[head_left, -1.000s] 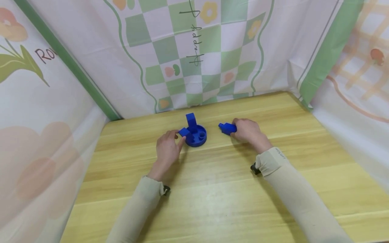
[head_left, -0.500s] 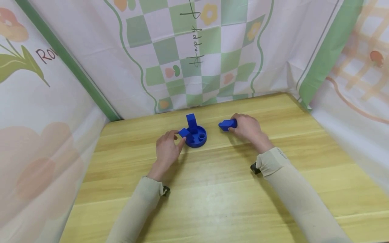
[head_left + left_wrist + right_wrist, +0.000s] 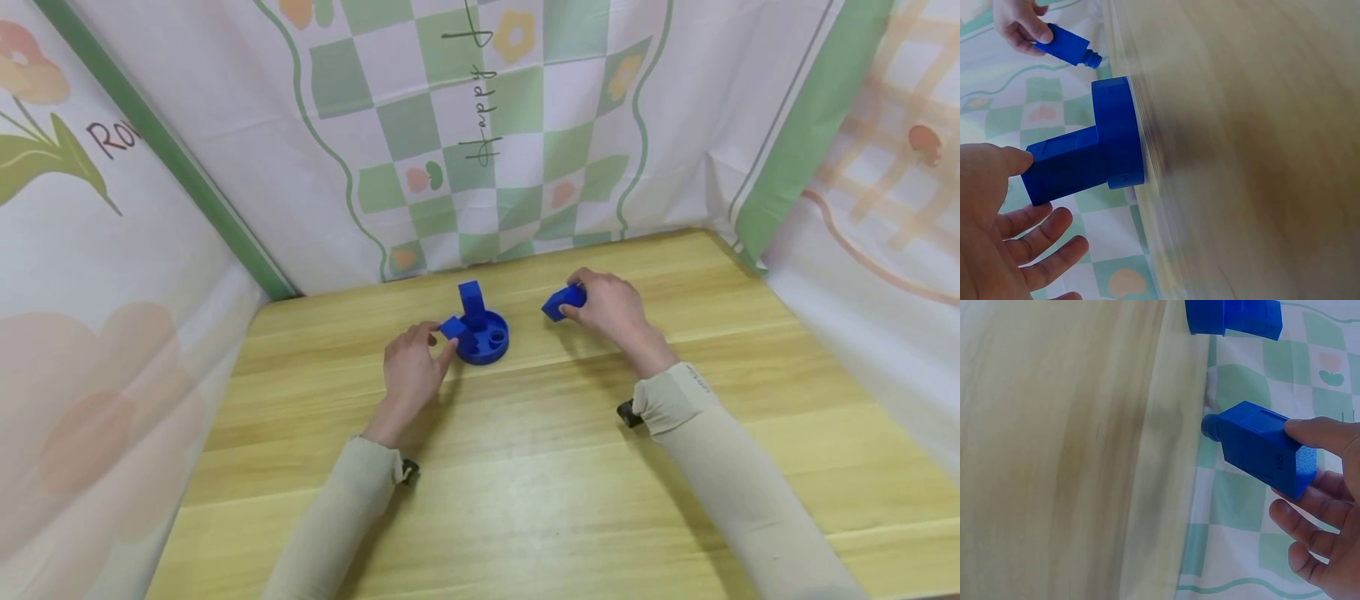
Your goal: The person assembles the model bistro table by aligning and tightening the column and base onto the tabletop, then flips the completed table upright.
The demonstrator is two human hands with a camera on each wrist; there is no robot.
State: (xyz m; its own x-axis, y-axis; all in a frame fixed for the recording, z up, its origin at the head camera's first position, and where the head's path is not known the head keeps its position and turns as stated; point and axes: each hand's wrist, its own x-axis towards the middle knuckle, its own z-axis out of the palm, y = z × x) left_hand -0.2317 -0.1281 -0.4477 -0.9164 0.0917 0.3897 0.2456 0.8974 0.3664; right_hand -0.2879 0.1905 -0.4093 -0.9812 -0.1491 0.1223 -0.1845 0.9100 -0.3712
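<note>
A round blue base [image 3: 487, 358] with a raised rim lies on the table. A blue rectangular block [image 3: 472, 300] stands upright at its far side. Another blue block [image 3: 1069, 164] rises from the base's left side, and my left hand [image 3: 411, 365] pinches its top end between thumb and index finger. To the right of the base, my right hand [image 3: 613, 312] holds a third blue block [image 3: 1263, 447] above the table. A round, ridged peg [image 3: 1210, 427] sticks out of that block's end and points toward the tabletop; it is hidden in the head view. A small ring socket [image 3: 497, 336] shows inside the base.
The wooden table [image 3: 517, 483] stretches around both forearms. A printed cloth [image 3: 480, 192] with green and white checks hangs behind its far edge. More cloth hangs along the left and right sides.
My right hand has risen slightly and turned its block, so the peg, visible in the head view before, now faces down out of sight. The left hand and base have stayed put.
</note>
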